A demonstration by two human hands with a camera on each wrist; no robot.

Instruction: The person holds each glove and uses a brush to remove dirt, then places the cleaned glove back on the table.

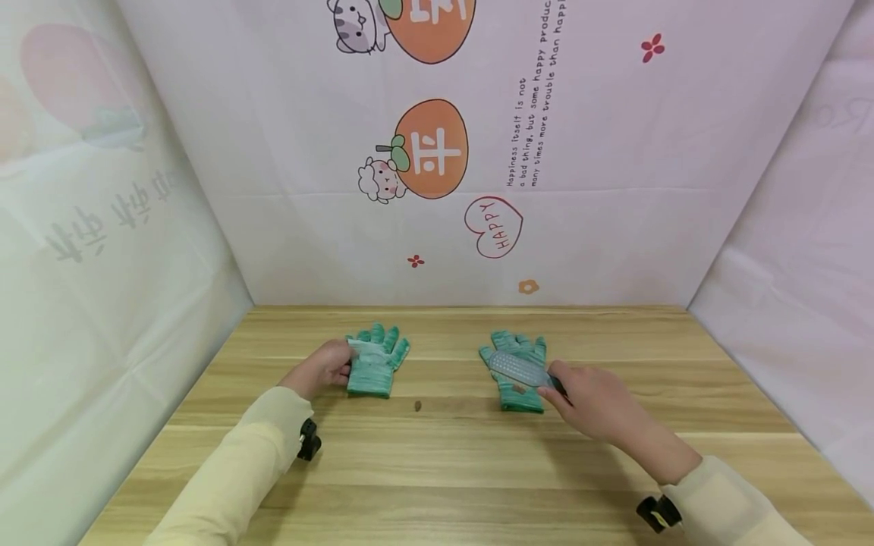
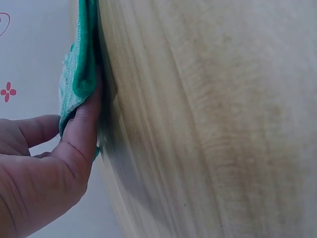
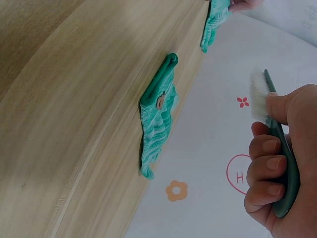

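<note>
Two green-and-white knit gloves lie on the wooden table, cuffs toward me. At the left glove [image 1: 374,371], my left hand [image 1: 331,364] pinches the side edge, with thumb over the fabric and fingers tucked beneath it in the left wrist view. My right hand [image 1: 594,398] grips the dark green handle of a brush [image 1: 517,369]. Its white bristles [image 3: 258,96] show in the right wrist view. In the head view the brush head overlaps the right glove [image 1: 524,402], and the right wrist view shows it raised away from that glove. A brown patch [image 3: 160,100] marks the right glove near its cuff.
A small dark brown spot [image 1: 418,406] is on the wooden table [image 1: 410,470] between the gloves. Behind the table hangs a white printed cloth [image 1: 328,243], and pale cloth walls enclose both sides. A black wrist camera [image 1: 309,440] sits at the left sleeve.
</note>
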